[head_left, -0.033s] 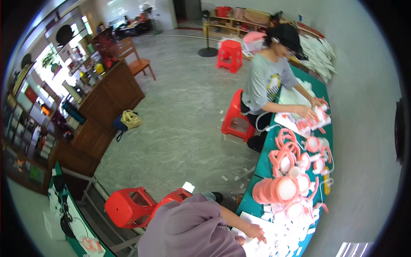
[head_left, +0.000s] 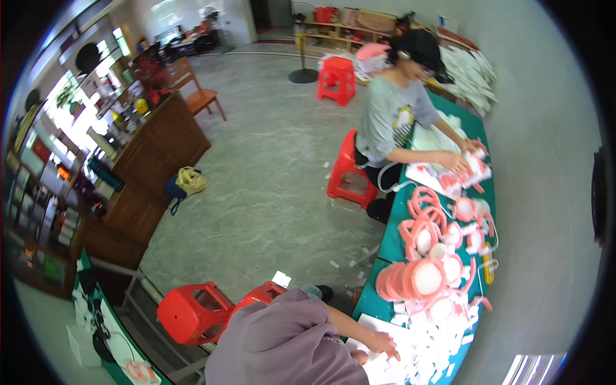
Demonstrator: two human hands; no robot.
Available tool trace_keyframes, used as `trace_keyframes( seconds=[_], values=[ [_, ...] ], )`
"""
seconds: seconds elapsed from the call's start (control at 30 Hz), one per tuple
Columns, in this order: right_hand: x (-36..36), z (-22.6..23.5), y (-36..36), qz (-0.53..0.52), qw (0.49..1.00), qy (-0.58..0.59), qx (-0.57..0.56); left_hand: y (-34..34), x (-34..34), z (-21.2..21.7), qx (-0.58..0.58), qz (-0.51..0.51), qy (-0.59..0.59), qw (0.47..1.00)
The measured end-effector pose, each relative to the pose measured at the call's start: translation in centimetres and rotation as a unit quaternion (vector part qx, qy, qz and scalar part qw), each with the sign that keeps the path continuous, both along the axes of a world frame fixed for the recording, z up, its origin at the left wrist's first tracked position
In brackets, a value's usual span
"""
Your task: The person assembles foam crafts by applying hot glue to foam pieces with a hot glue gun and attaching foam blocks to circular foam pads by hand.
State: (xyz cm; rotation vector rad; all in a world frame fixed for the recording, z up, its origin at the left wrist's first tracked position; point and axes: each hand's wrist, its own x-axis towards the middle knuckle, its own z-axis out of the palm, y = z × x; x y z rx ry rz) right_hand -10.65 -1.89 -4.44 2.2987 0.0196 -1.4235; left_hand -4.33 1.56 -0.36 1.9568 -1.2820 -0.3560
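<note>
The white paper pieces point(head_left: 423, 353) lay in a loose heap at the near end of the green table point(head_left: 384, 247). A purple-shirted person's grip point(head_left: 384, 346) rested on them, fingers spread and flat, pinching nothing that could be made out. The wearer's own left grip and right grip were outside the picture, so their state could not be told.

Just beyond that grip, further along the table, stood a stack of pink rings with white centres point(head_left: 414, 279), lying on its side. More loose pink rings point(head_left: 427, 221) were scattered past the stack, touching and overlapping one another. A yellow tool point(head_left: 489, 269) lay to the far side of the stack, near the wall edge of the table.

Well beyond the grip, a person in a grey shirt point(head_left: 391, 115) sat on a red stool point(head_left: 346, 174) with both grips point(head_left: 463, 160) laid on pink-and-white pieces point(head_left: 478, 168) over a white sheet point(head_left: 423, 173). Whether those grips pinched anything could not be told.

Behind the purple-shirted person's grip, away from the table, two red stools point(head_left: 192, 312) stood side by side on the grey floor point(head_left: 269, 167). Small white scraps point(head_left: 333, 263) lay on the floor near the table. Well apart on that side were a yellow bag point(head_left: 191, 179), a wooden counter point(head_left: 160, 151) and a wooden chair point(head_left: 196, 96).
</note>
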Motion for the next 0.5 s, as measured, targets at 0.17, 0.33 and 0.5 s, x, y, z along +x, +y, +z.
trace_keyframes(
  seconds=[0.17, 0.33, 0.5],
  values=[
    [-4.0, -2.6, -2.3, -0.025, 0.998, -0.046, 0.023, 0.1, 0.0, 0.4, -0.037, -0.007, 0.054, 0.998],
    [-1.9, 4.2, -4.1, -0.187, 0.956, 0.033, 0.223, 1.6, 0.8, 0.6, -0.042, 0.011, 0.053, 0.998],
    [1.0, 19.3, -3.1, -0.199, 0.881, -0.108, 0.416, 0.8, 1.1, 0.6, -0.042, -0.007, 0.038, 0.998]
  ],
)
